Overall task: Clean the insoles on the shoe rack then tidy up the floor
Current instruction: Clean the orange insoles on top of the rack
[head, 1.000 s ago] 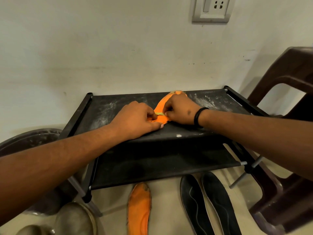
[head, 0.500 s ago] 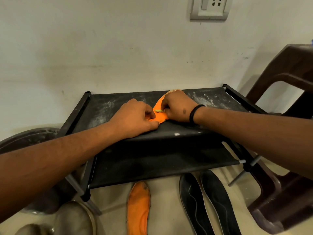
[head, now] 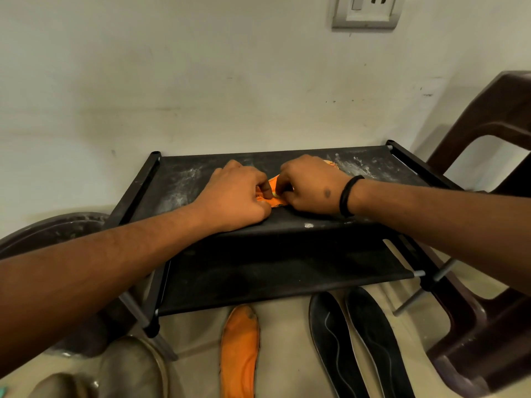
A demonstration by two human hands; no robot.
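Note:
An orange insole point(head: 275, 200) lies on the top shelf of the black shoe rack point(head: 178, 179), mostly hidden under my hands. My left hand point(head: 235, 196) holds its near end with curled fingers. My right hand point(head: 310, 185), with a black band on its wrist, covers the rest of the insole and pinches a small yellow-green thing point(head: 276, 193) against it. White dust streaks the shelf fabric. On the floor in front of the rack lie a second orange insole point(head: 240, 349) and two black insoles point(head: 333, 346) point(head: 376, 340).
A dark brown plastic chair point(head: 488, 196) stands at the right, close to the rack. A dark round basin point(head: 51, 228) sits on the floor at the left, and a shoe point(head: 129, 369) lies near the bottom left. A wall socket point(head: 366, 11) is above.
My right hand has slid toward me along the orange insole, covering more of it. My left hand has stayed on the near end.

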